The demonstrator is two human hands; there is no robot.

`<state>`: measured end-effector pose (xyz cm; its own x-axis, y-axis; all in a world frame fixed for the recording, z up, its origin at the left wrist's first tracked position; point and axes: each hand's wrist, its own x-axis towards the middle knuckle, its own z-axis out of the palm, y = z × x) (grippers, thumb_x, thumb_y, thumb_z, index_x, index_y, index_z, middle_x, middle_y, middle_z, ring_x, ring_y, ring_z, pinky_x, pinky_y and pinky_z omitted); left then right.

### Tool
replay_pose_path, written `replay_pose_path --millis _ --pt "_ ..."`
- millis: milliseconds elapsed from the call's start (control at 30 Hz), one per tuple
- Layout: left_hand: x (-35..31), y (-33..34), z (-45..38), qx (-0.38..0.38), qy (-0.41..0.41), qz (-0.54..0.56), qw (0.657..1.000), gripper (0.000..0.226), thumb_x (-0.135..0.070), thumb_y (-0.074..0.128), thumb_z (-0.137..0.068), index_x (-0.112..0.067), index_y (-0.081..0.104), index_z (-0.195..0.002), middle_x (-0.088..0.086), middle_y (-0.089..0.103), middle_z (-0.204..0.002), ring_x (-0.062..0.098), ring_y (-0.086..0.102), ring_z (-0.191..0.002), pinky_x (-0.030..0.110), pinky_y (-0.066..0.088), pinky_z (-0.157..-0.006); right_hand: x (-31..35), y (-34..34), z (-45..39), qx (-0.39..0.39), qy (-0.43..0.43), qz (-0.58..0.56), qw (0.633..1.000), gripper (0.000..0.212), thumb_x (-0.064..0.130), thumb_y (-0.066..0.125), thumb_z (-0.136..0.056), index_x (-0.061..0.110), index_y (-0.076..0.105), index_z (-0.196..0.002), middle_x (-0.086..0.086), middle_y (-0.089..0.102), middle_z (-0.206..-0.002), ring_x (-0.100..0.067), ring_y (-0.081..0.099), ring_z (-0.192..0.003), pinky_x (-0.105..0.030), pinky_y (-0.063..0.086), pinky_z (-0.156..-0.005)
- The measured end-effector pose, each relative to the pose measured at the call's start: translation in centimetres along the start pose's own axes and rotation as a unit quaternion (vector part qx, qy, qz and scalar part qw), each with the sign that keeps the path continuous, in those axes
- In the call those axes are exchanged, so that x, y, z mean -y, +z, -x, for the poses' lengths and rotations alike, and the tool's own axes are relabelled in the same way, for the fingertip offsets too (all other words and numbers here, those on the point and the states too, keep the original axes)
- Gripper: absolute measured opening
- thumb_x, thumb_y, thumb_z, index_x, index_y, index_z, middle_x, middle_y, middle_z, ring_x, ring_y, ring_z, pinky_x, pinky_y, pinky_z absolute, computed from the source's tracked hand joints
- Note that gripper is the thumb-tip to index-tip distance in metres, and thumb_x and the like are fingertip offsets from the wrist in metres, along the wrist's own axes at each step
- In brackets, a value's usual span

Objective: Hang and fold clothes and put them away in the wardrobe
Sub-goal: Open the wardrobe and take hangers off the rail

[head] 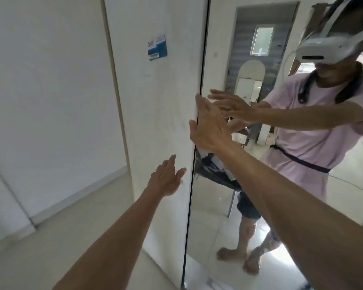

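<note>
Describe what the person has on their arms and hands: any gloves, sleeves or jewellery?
Nothing that shows. The left hand and right hand are bare: no gloves, rings or watch visible. Both forearms are uncovered to the frame edge. The mirror door reflects a short-sleeved pale pink top.

wardrobe door [159, 114]: white panel, centre of frame, running top to bottom; blue sticker in its upper part.
mirror door [218, 216]: right half of frame, dark edge strip meeting the white panel; it reflects you and the room.
clothes [216, 170]: dark and light bundle, seen only in the mirror at centre right, draped on a chair; crumpled, not folded.
door state: both panels look shut; you can't see the wardrobe interior.
</note>
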<state>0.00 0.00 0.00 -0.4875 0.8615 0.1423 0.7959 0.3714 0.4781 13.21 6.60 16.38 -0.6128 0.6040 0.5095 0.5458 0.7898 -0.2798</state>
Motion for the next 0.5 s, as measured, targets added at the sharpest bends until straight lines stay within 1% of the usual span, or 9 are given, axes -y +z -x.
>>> replay_pose_path --millis 100,167,200,233,267,333,433,467,500 --pt "0.4 1.2 -2.9 0.027 -0.004 0.007 1.000 0.081 -0.065 0.028 -0.099 -0.020 -0.002 -0.159 0.011 0.030 -0.160 0.034 0.037 -0.142 0.053 0.033 -0.112 -0.2 1.4 -2.1 -0.025 0.002 -0.042 0.999 0.076 0.022 0.054 -0.098 0.016 0.009 -0.159 -0.008 0.021 -0.164 -0.029 0.024 -0.149 -0.048 0.032 -0.117" --pt "0.7 2.2 -4.7 0.052 -0.012 0.016 0.998 0.090 -0.069 0.029 -0.096 -0.020 -0.017 -0.157 0.016 0.042 -0.153 0.036 0.045 -0.136 0.054 0.036 -0.109 0.1 2.2 -2.8 -0.068 -0.004 -0.069 0.995 0.075 0.017 0.056 -0.098 0.014 0.013 -0.159 -0.010 0.025 -0.162 -0.027 0.028 -0.147 -0.034 0.033 -0.110" --pt "0.6 2.5 -5.1 0.064 -0.015 0.013 0.998 0.095 -0.071 0.028 -0.095 -0.020 -0.026 -0.153 0.018 0.050 -0.146 0.038 0.051 -0.130 0.055 0.038 -0.106 0.2 2.6 -2.8 -0.091 0.000 -0.084 0.992 0.075 0.016 0.056 -0.098 0.014 0.013 -0.159 -0.011 0.026 -0.161 -0.025 0.029 -0.146 -0.027 0.031 -0.104" --pt "1.0 3.2 -5.7 0.067 -0.014 0.013 0.998 0.098 -0.074 0.027 -0.093 -0.023 -0.035 -0.149 0.019 0.057 -0.138 0.039 0.057 -0.122 0.056 0.041 -0.103 0.3 2.9 -3.0 -0.107 0.005 -0.097 0.990 0.076 0.015 0.056 -0.097 0.013 0.012 -0.159 -0.011 0.026 -0.161 -0.024 0.028 -0.145 -0.024 0.030 -0.100" --pt "1.4 3.8 -6.0 0.069 -0.013 0.013 0.997 0.099 -0.076 0.028 -0.092 -0.027 -0.042 -0.144 0.020 0.061 -0.133 0.039 0.061 -0.115 0.057 0.042 -0.101 0.6 3.2 -3.1 -0.118 0.011 -0.104 0.987 0.076 0.015 0.056 -0.097 0.011 0.011 -0.159 -0.011 0.024 -0.161 -0.023 0.027 -0.145 -0.024 0.030 -0.100" --pt "1.8 4.9 -6.2 0.080 -0.023 0.027 0.996 0.100 -0.074 0.031 -0.093 -0.034 -0.050 -0.137 0.023 0.062 -0.131 0.040 0.064 -0.110 0.059 0.042 -0.101 0.6 3.6 -3.2 -0.131 0.024 -0.110 0.985 0.077 0.014 0.056 -0.097 0.009 0.011 -0.159 -0.011 0.023 -0.160 -0.022 0.025 -0.145 -0.025 0.032 -0.104" --pt "1.7 5.6 -6.5 0.083 -0.031 0.027 0.996 0.102 -0.075 0.031 -0.092 -0.036 -0.055 -0.130 0.024 0.066 -0.124 0.038 0.066 -0.105 0.060 0.041 -0.101 0.6 3.5 -4.4 -0.144 0.044 -0.134 0.980 0.076 0.013 0.058 -0.095 0.010 0.017 -0.158 -0.009 0.032 -0.144 -0.015 0.033 -0.124 -0.019 0.033 -0.095" --pt "1.6 5.6 -6.6 0.086 -0.033 0.032 0.995 0.104 -0.078 0.031 -0.090 -0.037 -0.056 -0.128 0.026 0.067 -0.118 0.038 0.068 -0.098 0.058 0.044 -0.098 0.6 3.5 -4.8 -0.143 0.051 -0.140 0.978 0.075 0.013 0.058 -0.094 0.011 0.019 -0.158 -0.008 0.034 -0.140 -0.014 0.032 -0.122 -0.019 0.032 -0.094" --pt "1.8 5.8 -6.7 0.089 -0.028 0.043 0.995 0.106 -0.080 0.031 -0.087 -0.038 -0.057 -0.126 0.027 0.068 -0.112 0.037 0.069 -0.090 0.056 0.048 -0.093 0.7 3.5 -5.1 -0.138 0.059 -0.148 0.977 0.075 0.012 0.058 -0.094 0.011 0.019 -0.158 -0.007 0.034 -0.140 -0.015 0.031 -0.125 -0.019 0.030 -0.094"
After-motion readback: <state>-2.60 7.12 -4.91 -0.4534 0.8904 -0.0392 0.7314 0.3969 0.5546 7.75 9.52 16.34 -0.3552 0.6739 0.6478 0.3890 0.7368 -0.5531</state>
